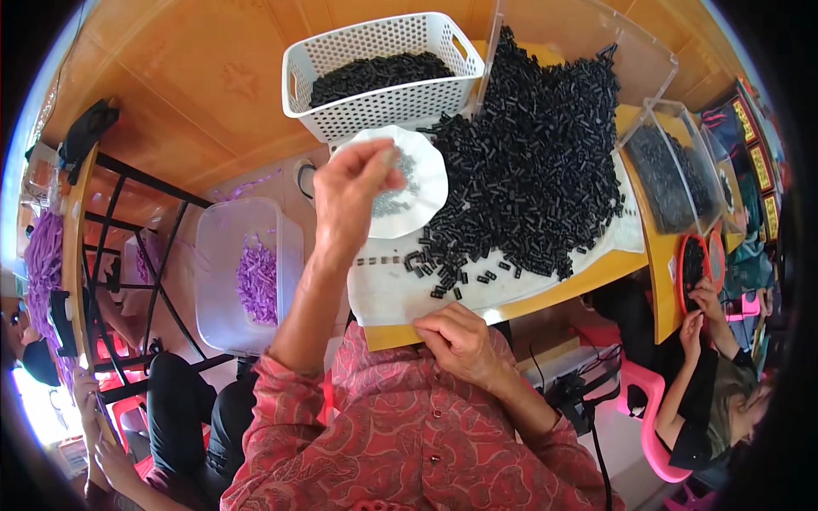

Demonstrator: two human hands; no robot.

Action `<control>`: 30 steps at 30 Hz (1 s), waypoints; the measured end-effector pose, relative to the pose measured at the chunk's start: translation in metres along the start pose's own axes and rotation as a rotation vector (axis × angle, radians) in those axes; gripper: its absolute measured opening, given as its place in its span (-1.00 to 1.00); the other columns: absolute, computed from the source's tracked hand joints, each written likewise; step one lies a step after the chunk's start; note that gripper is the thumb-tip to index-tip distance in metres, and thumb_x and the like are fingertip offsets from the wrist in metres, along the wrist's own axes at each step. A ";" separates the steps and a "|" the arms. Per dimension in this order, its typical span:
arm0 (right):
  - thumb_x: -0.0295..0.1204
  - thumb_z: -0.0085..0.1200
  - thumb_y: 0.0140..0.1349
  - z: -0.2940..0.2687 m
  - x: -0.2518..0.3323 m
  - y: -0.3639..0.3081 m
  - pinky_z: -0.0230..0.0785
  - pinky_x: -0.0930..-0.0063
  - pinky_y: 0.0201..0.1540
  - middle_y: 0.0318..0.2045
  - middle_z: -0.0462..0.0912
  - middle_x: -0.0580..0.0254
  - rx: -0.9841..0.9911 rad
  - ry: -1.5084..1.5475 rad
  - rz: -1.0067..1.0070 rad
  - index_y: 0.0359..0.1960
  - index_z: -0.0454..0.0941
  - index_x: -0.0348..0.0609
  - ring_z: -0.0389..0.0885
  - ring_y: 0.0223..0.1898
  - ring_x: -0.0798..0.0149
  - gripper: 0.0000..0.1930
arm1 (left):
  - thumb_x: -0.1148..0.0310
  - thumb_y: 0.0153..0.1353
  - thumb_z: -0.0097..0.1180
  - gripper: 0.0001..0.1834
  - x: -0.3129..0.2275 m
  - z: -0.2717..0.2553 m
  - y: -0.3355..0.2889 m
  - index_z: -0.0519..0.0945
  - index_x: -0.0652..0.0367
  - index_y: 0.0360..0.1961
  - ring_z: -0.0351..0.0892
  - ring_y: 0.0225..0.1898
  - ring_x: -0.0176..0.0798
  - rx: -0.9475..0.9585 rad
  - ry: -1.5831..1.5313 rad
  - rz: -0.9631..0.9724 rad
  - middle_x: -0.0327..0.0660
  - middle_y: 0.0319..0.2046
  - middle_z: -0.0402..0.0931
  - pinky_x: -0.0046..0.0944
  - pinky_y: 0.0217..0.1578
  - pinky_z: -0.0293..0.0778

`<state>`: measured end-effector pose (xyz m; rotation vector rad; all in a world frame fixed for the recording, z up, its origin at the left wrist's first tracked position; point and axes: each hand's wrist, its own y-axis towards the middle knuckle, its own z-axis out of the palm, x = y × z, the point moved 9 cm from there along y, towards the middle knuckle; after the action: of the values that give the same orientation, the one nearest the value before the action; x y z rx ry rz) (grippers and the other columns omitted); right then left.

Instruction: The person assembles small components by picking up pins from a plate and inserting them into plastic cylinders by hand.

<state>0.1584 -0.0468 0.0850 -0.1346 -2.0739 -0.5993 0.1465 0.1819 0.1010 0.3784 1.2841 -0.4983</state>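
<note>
Above a white scalloped plate point(433, 183) my left hand point(348, 183) hovers, its thumb and fingers drawn together. Whatever may sit between those fingertips is too small to name. Tiny silvery grey pieces point(390, 203) lie on the plate, partly covered by the hand. My right hand point(460, 341) rests at the near edge of the cloth-covered table, fingers curled in; anything inside is hidden. A wide heap of small black rectangular plastic parts point(528, 162) spreads over the white cloth point(409, 302), with a few loose ones near its front.
Behind the plate stands a white perforated basket point(383, 106) with black parts. A clear bin point(669, 183) is at the right. A translucent tub point(213, 294) of purple strips sits low left. Co-workers sit either side; the right one's hands point(700, 307) are over a red-rimmed tray point(683, 274).
</note>
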 end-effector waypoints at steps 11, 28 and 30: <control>-0.65 0.20 0.02 -0.020 -0.010 -0.011 0.46 0.37 -0.47 -0.47 0.59 0.14 -0.107 -0.074 0.089 -0.39 0.55 -0.23 0.62 -0.49 0.12 -0.87 | 0.50 0.30 0.04 -0.80 0.068 -0.008 -0.118 0.58 0.35 -0.11 0.56 -0.43 -0.39 0.058 -0.139 -0.237 -0.08 -0.23 0.62 -0.35 -0.31 0.53; -0.58 0.15 0.11 -0.102 -0.047 -0.015 0.37 0.23 -0.49 -0.44 0.52 0.10 -0.386 -0.641 0.295 -0.34 0.57 -0.15 0.55 -0.53 0.03 -0.91 | 0.51 0.32 0.01 -0.79 0.094 -0.016 -0.146 0.56 0.37 -0.08 0.55 -0.38 -0.40 0.078 -0.104 -0.137 -0.08 -0.20 0.59 -0.30 -0.26 0.57; -0.55 0.15 0.12 -0.106 -0.050 -0.015 0.37 0.19 -0.47 -0.43 0.52 0.09 -0.382 -0.706 0.318 -0.34 0.58 -0.14 0.55 -0.52 0.01 -0.92 | 0.50 0.33 0.02 -0.79 0.095 -0.015 -0.146 0.56 0.37 -0.08 0.55 -0.38 -0.39 0.094 -0.135 -0.137 -0.09 -0.20 0.59 -0.31 -0.26 0.57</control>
<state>0.2628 -0.1023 0.0848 -1.0004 -2.4953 -0.8189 0.0735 0.0544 0.0066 0.3309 1.1636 -0.6902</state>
